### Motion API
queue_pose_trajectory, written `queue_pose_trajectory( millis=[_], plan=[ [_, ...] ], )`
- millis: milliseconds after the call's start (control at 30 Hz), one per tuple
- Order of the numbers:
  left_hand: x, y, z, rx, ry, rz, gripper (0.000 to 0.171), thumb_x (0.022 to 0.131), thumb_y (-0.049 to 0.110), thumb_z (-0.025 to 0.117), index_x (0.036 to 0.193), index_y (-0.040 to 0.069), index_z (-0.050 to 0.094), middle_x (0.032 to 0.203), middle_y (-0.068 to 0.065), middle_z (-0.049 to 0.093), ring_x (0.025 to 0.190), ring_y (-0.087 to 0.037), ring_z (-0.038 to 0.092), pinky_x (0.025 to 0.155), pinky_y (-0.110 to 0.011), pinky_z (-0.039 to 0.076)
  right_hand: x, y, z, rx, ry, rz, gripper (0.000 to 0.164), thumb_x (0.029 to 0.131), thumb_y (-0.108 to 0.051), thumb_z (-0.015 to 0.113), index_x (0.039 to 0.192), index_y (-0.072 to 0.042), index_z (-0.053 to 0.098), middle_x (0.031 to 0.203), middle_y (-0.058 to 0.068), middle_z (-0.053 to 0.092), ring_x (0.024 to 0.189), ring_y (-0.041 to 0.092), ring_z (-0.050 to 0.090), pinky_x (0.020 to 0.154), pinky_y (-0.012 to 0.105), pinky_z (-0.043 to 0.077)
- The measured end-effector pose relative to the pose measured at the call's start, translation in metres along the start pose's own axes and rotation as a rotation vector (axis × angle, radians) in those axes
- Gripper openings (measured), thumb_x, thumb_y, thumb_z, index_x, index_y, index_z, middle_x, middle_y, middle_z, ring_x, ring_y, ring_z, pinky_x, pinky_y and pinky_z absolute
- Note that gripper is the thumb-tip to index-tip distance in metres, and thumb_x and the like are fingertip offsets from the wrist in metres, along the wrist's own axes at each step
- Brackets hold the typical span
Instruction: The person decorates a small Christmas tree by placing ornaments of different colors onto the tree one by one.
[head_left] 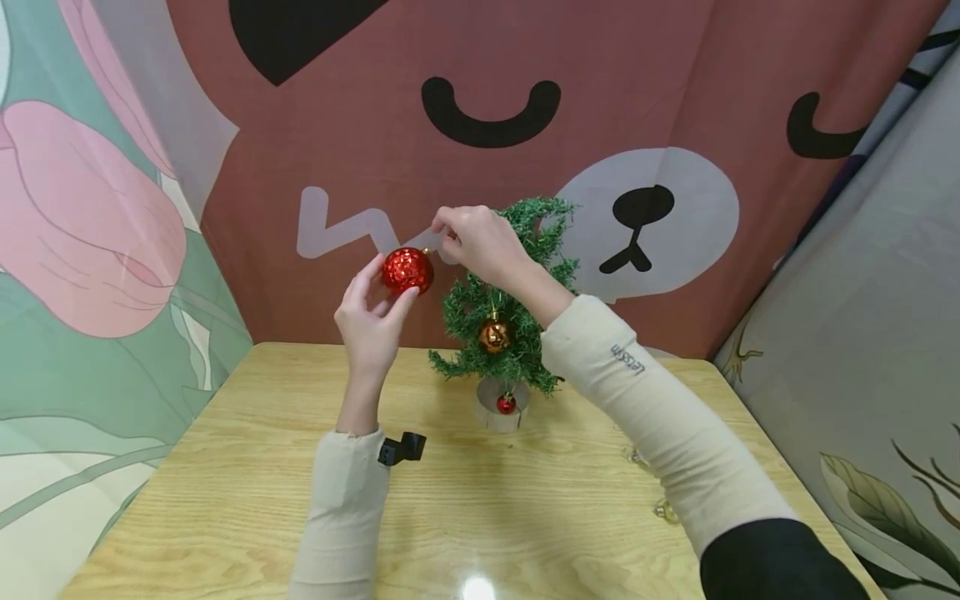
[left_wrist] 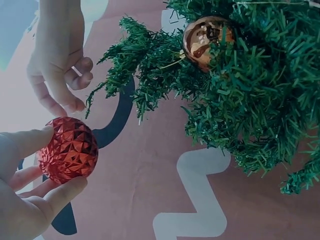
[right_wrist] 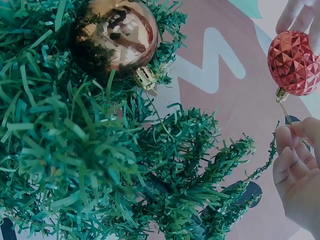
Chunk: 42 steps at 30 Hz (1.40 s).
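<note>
My left hand [head_left: 367,325] grips a shiny red faceted bauble [head_left: 408,271] between thumb and fingers, raised over the table to the left of a small green artificial Christmas tree [head_left: 467,312]. In the right wrist view, a thin gold string [right_wrist: 284,111] runs from the bauble's gold cap [right_wrist: 281,94] to my right hand [right_wrist: 302,170], whose thumb and forefinger pinch it. That hand reaches in front of the tree's upper branches, right beside a thin twig tip [right_wrist: 272,145]. A shiny copper-gold bauble [head_left: 495,335] hangs on the tree, with a small red bauble [head_left: 506,404] lower down.
The tree stands in a pale round pot [head_left: 487,418] toward the back of the wooden table [head_left: 225,483]. Small gold-coloured pieces [head_left: 664,510] lie near my right forearm. Behind the table hangs a printed brown cloth [head_left: 337,150] with a bear face.
</note>
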<state>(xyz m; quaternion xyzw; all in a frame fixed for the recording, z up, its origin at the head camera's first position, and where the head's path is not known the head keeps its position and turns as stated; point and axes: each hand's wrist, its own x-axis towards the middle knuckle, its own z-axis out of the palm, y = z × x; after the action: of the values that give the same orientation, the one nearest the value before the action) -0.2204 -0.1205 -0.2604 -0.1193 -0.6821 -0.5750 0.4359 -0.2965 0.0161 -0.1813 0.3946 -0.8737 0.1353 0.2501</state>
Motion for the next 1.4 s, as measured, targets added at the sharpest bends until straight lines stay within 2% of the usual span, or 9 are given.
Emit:
queue_pose_trajectory(
  millis=[200,367,533,833,1067,1133,1267,1400],
  plan=[
    [0.007,-0.029,0.007,-0.006,0.010,0.026,0.049,0.075,0.006,0.071,0.119,-0.006,0.053,0.116,-0.018,0.054,0.103,-0.024,0.055,0.076,-0.037,0.049,0.000,0.003,-0.001,-0.035,-0.007,0.009,0.016,0.089,-0.010,0.053,0.096,-0.006,0.067,0.089,0.007,0.065,0.068,0.015,0.058,0.056,0.024,0.047],
    [0.010,-0.034,0.012,0.010,0.006,0.034,0.048,0.075,0.007,0.071,0.118,-0.006,0.054,0.114,-0.018,0.055,0.101,-0.022,0.056,0.075,-0.033,0.050,0.001,0.006,-0.002,-0.073,-0.014,0.018,0.017,0.089,-0.013,0.054,0.095,-0.007,0.069,0.091,0.007,0.065,0.067,0.015,0.058,0.054,0.024,0.046],
    [0.012,-0.036,0.014,0.018,-0.007,0.020,0.047,0.075,0.007,0.072,0.118,-0.004,0.055,0.113,-0.018,0.056,0.099,-0.024,0.056,0.076,-0.037,0.050,0.001,0.009,-0.002,-0.072,-0.018,0.033,0.017,0.089,-0.013,0.055,0.096,-0.007,0.070,0.094,0.007,0.065,0.070,0.016,0.058,0.055,0.025,0.047],
    [0.013,-0.034,0.022,0.018,-0.058,0.004,0.048,0.075,0.006,0.071,0.118,-0.006,0.053,0.114,-0.021,0.054,0.101,-0.029,0.054,0.076,-0.042,0.049,0.001,0.012,-0.005,-0.063,0.016,0.056,0.017,0.089,-0.011,0.054,0.094,-0.006,0.070,0.090,0.007,0.065,0.065,0.015,0.055,0.052,0.025,0.044],
    [0.010,-0.002,0.023,0.016,-0.082,-0.032,0.046,0.076,-0.004,0.067,0.117,-0.013,0.050,0.114,-0.027,0.052,0.103,-0.035,0.053,0.078,-0.047,0.047,0.002,0.013,-0.005,-0.069,0.043,0.069,0.016,0.088,-0.010,0.055,0.093,-0.006,0.069,0.088,0.008,0.063,0.067,0.015,0.056,0.055,0.025,0.046],
    [0.009,-0.002,0.024,0.006,-0.087,-0.045,0.046,0.076,-0.004,0.067,0.117,-0.012,0.049,0.115,-0.027,0.051,0.103,-0.035,0.053,0.078,-0.047,0.047,0.002,0.013,-0.005,-0.070,0.049,0.068,0.016,0.088,-0.010,0.055,0.093,-0.005,0.069,0.087,0.008,0.063,0.067,0.015,0.056,0.056,0.025,0.047],
    [0.011,-0.019,0.029,-0.022,-0.089,-0.057,0.049,0.075,-0.002,0.070,0.119,-0.011,0.049,0.117,-0.025,0.051,0.103,-0.033,0.053,0.078,-0.047,0.047,0.002,0.013,-0.005,-0.090,0.066,0.050,0.017,0.089,-0.010,0.054,0.092,-0.005,0.069,0.086,0.008,0.062,0.067,0.016,0.056,0.056,0.026,0.047],
    [0.012,-0.037,0.035,-0.039,-0.065,-0.035,0.052,0.074,0.004,0.072,0.120,-0.007,0.050,0.118,-0.021,0.051,0.103,-0.030,0.054,0.076,-0.045,0.048,0.003,0.013,-0.005,-0.143,0.092,0.014,0.018,0.090,-0.011,0.052,0.092,-0.005,0.069,0.084,0.008,0.061,0.063,0.017,0.056,0.054,0.027,0.047]
  ],
)
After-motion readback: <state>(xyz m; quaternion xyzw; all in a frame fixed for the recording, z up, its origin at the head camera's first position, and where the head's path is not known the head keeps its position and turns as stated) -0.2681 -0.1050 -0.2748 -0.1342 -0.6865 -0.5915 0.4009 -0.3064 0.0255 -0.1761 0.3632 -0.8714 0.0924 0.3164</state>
